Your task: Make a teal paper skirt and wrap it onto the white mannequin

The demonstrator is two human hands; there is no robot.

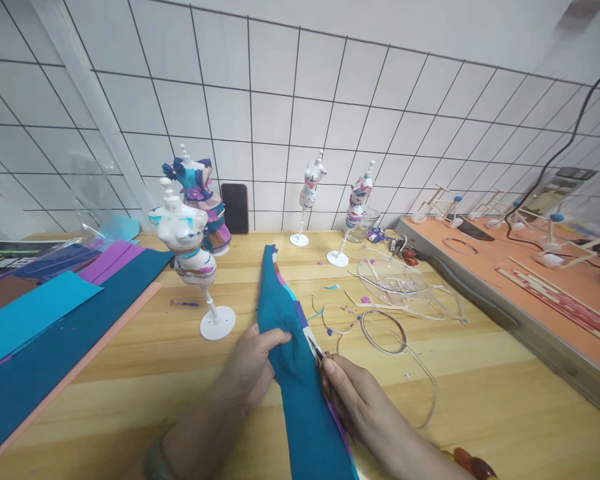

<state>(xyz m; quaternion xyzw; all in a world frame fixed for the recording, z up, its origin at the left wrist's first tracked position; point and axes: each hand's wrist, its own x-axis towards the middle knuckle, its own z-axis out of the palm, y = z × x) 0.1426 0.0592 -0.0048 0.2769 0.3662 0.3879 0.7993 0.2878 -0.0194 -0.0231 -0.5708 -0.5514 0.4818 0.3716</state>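
Head view, teal strip (pixel 307 413) pinched in left grip (pixel 254 365), right grip (pixel 350 393) clasping scissors (pixel 315 345) alongside

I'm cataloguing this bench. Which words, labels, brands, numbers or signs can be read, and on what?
No text can be read with certainty.
Black printed item at far left: green and white marks, too blurred to read.
Red-and-white strips at right: pale marks, too blurred to tell.
Phone: no text visible.
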